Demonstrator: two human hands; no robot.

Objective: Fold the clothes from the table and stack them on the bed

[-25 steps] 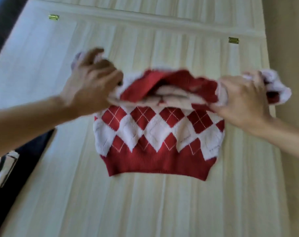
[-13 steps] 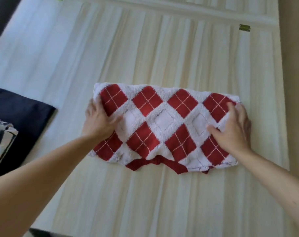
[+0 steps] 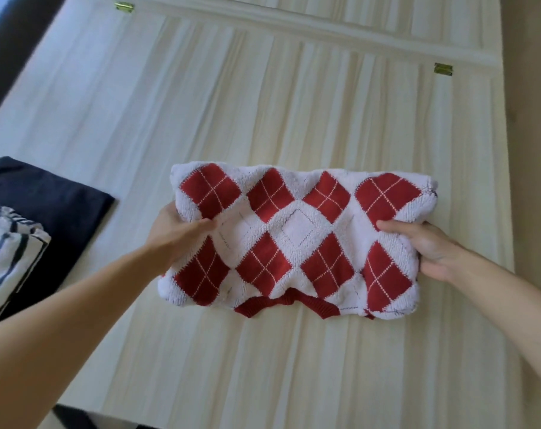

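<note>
A red and white argyle knit sweater [image 3: 297,239], folded into a wide rectangle, is held just above the pale wooden table [image 3: 263,103]. My left hand [image 3: 176,233] grips its left edge, thumb on top and fingers underneath. My right hand [image 3: 427,249] grips the right edge the same way. A red ribbed hem peeks out along the near edge of the fold.
At the left edge lie a folded dark navy garment [image 3: 46,193] and, nearer me, a folded white garment with dark stripes [image 3: 6,252]. Two brass hinges [image 3: 443,69] sit on the far part of the table. The table's right edge borders a tan floor [image 3: 532,150].
The sweater's top half was folded down over its lower half and pressed flat. Both hands have since moved from pressing on top to gripping its left and right edges.
</note>
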